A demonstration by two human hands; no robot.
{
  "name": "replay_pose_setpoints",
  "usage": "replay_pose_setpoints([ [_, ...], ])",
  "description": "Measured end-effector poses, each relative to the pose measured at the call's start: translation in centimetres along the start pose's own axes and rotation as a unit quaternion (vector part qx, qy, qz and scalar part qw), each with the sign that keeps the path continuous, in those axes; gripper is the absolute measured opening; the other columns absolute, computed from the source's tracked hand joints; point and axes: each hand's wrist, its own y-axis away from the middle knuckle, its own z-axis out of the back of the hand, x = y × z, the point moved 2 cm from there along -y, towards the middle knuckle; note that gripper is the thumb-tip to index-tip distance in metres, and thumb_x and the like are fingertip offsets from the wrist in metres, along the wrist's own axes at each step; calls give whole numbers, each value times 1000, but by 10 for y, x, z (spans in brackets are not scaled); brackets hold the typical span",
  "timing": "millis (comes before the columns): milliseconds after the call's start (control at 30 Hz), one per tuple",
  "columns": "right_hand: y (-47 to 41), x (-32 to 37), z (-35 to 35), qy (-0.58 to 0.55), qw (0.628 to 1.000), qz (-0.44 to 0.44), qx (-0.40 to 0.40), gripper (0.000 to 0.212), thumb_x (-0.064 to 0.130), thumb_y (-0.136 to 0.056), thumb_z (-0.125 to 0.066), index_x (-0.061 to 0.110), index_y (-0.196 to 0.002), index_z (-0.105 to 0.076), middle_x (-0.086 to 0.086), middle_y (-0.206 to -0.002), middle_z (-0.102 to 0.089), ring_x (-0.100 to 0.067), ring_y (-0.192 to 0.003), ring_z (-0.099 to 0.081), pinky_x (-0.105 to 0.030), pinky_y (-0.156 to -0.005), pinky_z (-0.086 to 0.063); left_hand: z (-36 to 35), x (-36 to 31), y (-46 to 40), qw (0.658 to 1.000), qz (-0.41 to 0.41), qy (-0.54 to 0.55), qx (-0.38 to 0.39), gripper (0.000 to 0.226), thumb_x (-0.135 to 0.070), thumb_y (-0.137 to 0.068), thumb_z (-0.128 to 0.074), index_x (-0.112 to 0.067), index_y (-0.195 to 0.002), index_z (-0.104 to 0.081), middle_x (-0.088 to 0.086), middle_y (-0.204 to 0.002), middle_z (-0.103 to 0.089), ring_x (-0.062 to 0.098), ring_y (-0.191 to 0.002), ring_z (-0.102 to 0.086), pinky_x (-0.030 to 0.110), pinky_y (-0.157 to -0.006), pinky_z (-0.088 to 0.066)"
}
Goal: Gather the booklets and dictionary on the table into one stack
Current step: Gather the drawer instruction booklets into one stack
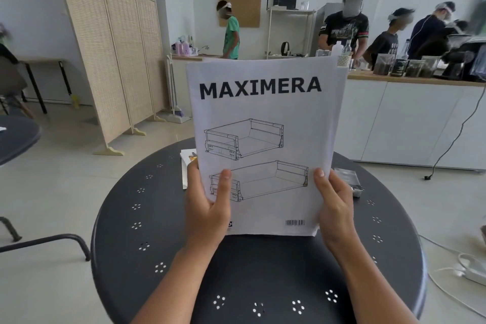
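Both forearms reaching in from 6 o'clock over the round dark metal table (147,218), perforated with small flower-shaped hole clusters. Left hand (206,204) clamped on the lower left edge of the MAXIMERA booklet (263,139), thumb across the front cover, fingers hidden behind. Right hand (335,205) clamped likewise on the lower right edge, thumb in front. Booklet held upright above the table's centre, cover toward the camera, bottom edge clear of the tabletop.

Likely light, thin and floppy: top corners curling slightly, paper matte rather than slick, easy to crease. Best gripped low at both side edges, as here, or supported flat underneath; pinching 1 corner risks sagging and folded pages.

Beyond, at 11 o'clock from the booklet's base, another white booklet (187,163) lying flat on the table, mostly hidden. At 2 o'clock, a small grey block-like item (348,179) near the far rim, possibly the dictionary, too obscured to confirm; probably stiffer and heavier, better as the stack's base.

Farther at 12 o'clock, a wooden-topped counter (394,77) with several people behind.
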Motion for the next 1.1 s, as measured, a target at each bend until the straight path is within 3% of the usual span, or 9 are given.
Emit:
replay_pose_setpoints([
  [100, -1, 1, 2, 6, 1000, 4, 18, 23, 22, -102, -51, 11, -98, -71, 4, -89, -80, -9, -85, -75, -20, -70, -57, 0, -1, -2, 1000, -11, -2, -6, 33, -29, -96, -58, -21, -127, -50, -11, -121, -67, 3, -113, -64, 15, -93, -49],
  [233, 1, -2, -1, 21, 999, -18, 38, 36, 31, -99, -51, 9, -124, -65, -4, -117, -76, -19, -109, -72, -27, -84, -57, 0, 7, -3, 1000, 13, 1, 4, 41, -36, -93, -60, -16, -128, -50, -10, -120, -67, 1, -110, -64, 13, -90, -49],
  [333, 1, -4, -2, 14, 999, -12, 26, 31, 32, -101, -52, 13, -122, -65, -4, -116, -76, -23, -110, -71, -33, -86, -59, -1, 6, -2, 1000, 13, -8, 2, 37, -35, -92, -61, -17, -124, -53, -11, -116, -68, -2, -106, -65, 9, -86, -48],
  [433, -1, -3, 1, 25, 1000, 11, 12, 32, 39, -98, -52, 12, -110, -65, -9, -104, -72, -37, -102, -67, -53, -92, -53, 2, 6, -5, 999, 19, 21, -22, 27, -44, -90, -59, -31, -113, -52, -8, -108, -67, -3, -94, -67, 11, -77, -49],
  [567, 0, -5, -1, 40, 999, 11, 19, 25, 23, -92, -58, 10, -113, -60, 9, -97, -74, -13, -92, -69, -29, -79, -56, 1, 7, 2, 1000, 16, -19, 9, 33, -37, -91, -61, -23, -119, -54, -9, -110, -69, 6, -101, -68, 20, -83, -54],
  [667, -2, -7, 4, 6, 997, -53, 55, 32, 19, -86, -67, 9, -116, -63, -4, -107, -77, -25, -97, -74, -38, -77, -61, 7, 13, 1, 1000, 23, -3, 19, 33, -28, -90, -66, -30, -121, -54, -9, -112, -71, 14, -106, -69, 33, -89, -56],
  [833, -3, -15, 8, 8, 985, -153, 83, 32, 16, -87, -75, 6, -116, -68, -11, -111, -78, -30, -100, -75, -42, -81, -61, 9, 20, -2, 992, 76, -27, 93, 39, -24, -94, -66, -20, -131, -55, -4, -122, -70, 10, -115, -66, 31, -98, -53],
  [967, -6, -22, 17, 90, 977, -166, 96, 18, 10, -93, -67, 13, -110, -69, -4, -103, -81, -24, -93, -77, -35, -75, -62, 11, 31, -4, 978, 122, -112, 127, 24, -22, -95, -65, -21, -119, -61, -9, -111, -73, 7, -103, -70, 26, -85, -56],
  [1100, -6, -34, 23, 167, 955, -211, 127, 18, 8, -96, -65, 17, -111, -70, -1, -104, -81, -23, -91, -78, -41, -79, -60, 15, 36, -7, 955, 161, -195, 156, 21, -32, -100, -53, -17, -102, -68, -10, -89, -71, 8, -81, -67, 12, -62, -45],
])
